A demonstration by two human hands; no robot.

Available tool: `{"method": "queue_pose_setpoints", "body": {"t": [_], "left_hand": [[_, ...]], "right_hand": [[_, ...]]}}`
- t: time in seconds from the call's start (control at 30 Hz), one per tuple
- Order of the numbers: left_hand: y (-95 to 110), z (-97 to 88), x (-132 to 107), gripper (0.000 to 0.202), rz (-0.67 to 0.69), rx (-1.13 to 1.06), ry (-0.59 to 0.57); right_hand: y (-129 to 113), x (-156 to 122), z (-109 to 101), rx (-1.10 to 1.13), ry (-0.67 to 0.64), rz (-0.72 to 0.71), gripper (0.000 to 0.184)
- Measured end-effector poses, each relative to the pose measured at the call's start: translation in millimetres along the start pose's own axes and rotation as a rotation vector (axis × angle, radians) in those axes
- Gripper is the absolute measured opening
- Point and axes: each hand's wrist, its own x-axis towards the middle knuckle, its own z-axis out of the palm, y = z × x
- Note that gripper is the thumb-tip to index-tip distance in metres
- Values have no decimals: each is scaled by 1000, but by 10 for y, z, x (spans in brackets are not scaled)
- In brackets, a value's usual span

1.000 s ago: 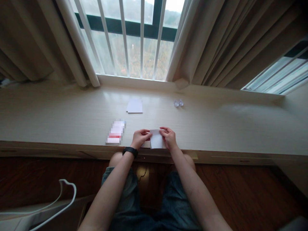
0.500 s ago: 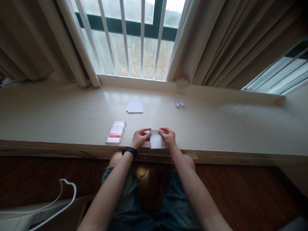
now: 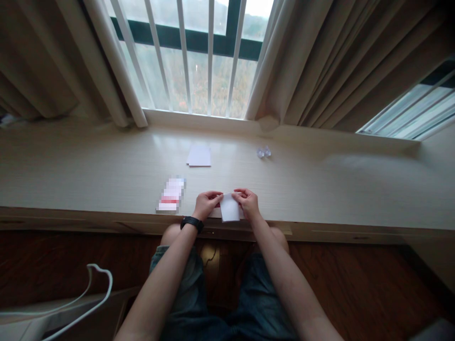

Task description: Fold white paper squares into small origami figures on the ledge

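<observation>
Between my hands is a small white sheet of paper (image 3: 230,208), held at the front edge of the pale counter (image 3: 320,189). My left hand (image 3: 207,202) pinches its upper left corner, and a black band sits on that wrist. At the upper right corner, my right hand (image 3: 248,201) grips the same sheet with thumb and fingers. A bit of red shows by the left fingertips, too small to name. Farther back lies a short stack of white paper sheets (image 3: 199,156).
A blurred-out flat, phone-like item (image 3: 172,194) lies left of my hands. Two small clear objects (image 3: 264,152) stand at the back right. Beige curtains (image 3: 320,61) frame a barred window (image 3: 192,71). A white curved frame (image 3: 106,284) rises at lower left.
The held sheet has tilted slightly, its upper edge dropping a little and its lower edge shifting toward me. My right fingers have moved slightly left along its top. Everything else stays put.
</observation>
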Motion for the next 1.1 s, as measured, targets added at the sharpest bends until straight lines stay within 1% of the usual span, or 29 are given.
{"method": "queue_pose_setpoints", "body": {"t": [0.13,0.27,0.37,0.47,0.53,0.77,0.87,0.93,1.0,1.03,1.1], "left_hand": [[-30,-7,21,47,-13,-45,42],[-53,-11,41,49,-24,-51,55],[-64,-8,50,49,-17,-59,75],[-69,-4,54,48,-20,-71,96],[-71,-3,58,49,-34,-84,93],[-83,-13,71,48,-47,-152,89],[-95,-22,76,48,-47,-156,88],[-109,-24,82,48,-36,-150,91],[-130,-19,91,47,-18,-131,97],[-142,-14,97,47,-9,-117,104],[-167,0,108,44,8,-77,127]], "right_hand": [[-38,0,-1,-27,-34,14,49],[-69,25,-14,-53,-68,35,53],[-92,43,-24,-82,-94,90,59],[-101,53,-42,-142,-158,126,65],[-97,59,-62,-148,-189,123,67],[-101,59,-142,-117,-226,164,67],[-138,47,-154,-140,-243,179,72],[-160,41,-157,-213,-285,166,76],[-165,30,-153,-307,-307,131,76],[-158,20,-147,-360,-294,99,73],[-129,-17,-126,-493,-199,-8,65]]}}
